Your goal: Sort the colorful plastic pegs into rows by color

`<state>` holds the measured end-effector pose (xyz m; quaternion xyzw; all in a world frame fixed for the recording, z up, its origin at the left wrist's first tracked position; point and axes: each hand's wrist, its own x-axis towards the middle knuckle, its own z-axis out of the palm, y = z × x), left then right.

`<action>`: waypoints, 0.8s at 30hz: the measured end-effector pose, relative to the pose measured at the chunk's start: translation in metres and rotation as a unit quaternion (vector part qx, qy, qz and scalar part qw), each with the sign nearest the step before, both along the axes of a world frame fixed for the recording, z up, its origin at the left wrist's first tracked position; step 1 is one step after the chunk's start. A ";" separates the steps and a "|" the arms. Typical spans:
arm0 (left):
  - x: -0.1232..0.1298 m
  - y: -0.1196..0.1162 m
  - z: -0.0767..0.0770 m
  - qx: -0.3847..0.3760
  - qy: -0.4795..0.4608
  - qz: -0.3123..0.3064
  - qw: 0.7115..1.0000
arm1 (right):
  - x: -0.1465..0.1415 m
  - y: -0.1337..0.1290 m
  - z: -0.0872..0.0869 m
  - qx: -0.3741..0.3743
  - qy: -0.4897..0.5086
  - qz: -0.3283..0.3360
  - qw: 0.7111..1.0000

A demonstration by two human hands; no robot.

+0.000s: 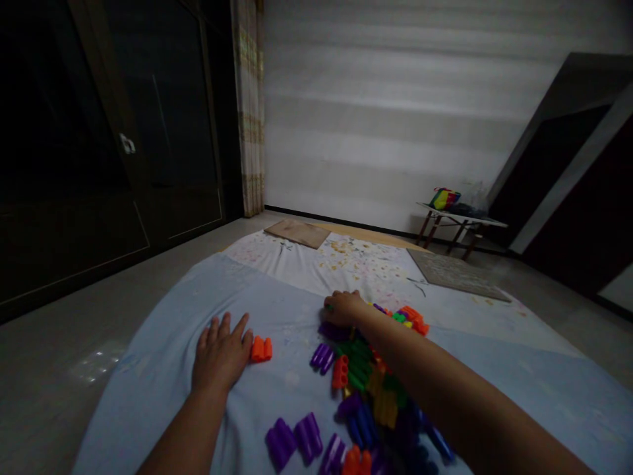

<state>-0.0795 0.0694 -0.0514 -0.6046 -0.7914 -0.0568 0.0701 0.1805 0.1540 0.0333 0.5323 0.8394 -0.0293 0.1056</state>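
Observation:
My left hand (220,351) lies palm down on the blue cloth with its fingers spread. Close beside its thumb is an orange plastic building block (262,349), made of joined tubes. At the far side of a heap of blocks, my right hand (343,308) has its fingers curled; a bit of a green block (329,307) shows between them, mostly hidden. Below that hand sits a dark purple block (333,331). The heap holds green blocks (359,364), yellow blocks (384,402) and blue blocks (362,425), partly covered by my right forearm. A purple block (322,358) lies at its left edge.
Several purple blocks (281,444) lie at the near edge. A brown board (297,233) and a grey board (455,274) rest on the table's far part, over a flowered cloth (366,260). Behind stands a small side table (462,216) with a colourful bag (444,198).

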 end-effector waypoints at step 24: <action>0.002 0.004 0.003 -0.015 0.005 0.026 1.000 | 0.007 -0.062 -0.011 0.044 -0.027 0.094 0.994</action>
